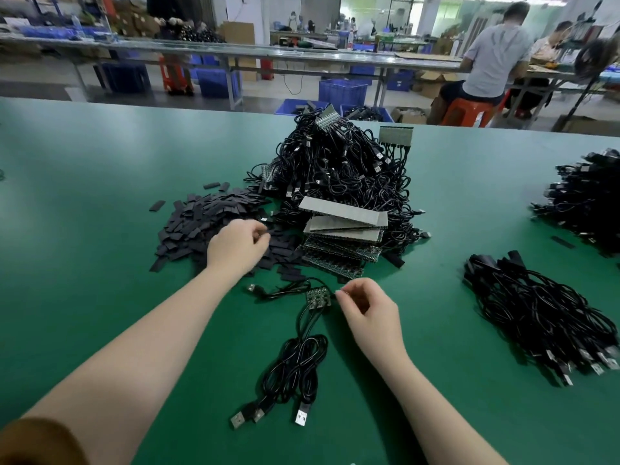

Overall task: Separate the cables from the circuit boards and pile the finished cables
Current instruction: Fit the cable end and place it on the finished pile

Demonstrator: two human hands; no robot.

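At frame centre, the left hand (236,245) pinches a black sleeve piece (265,233) over the sleeve heap (208,226); the right hand (367,312) hovers beside the small circuit board (318,296), its fingers (345,292) curled, apparently holding nothing, on the green bench (100,196).

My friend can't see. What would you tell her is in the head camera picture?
A person's two bare hands work over a green table: the right hand pinches at a small circuit board with black USB cables attached, while the left hand reaches into a heap of black sleeves. Behind is a big tangle of cables; a tidy cable pile lies right.
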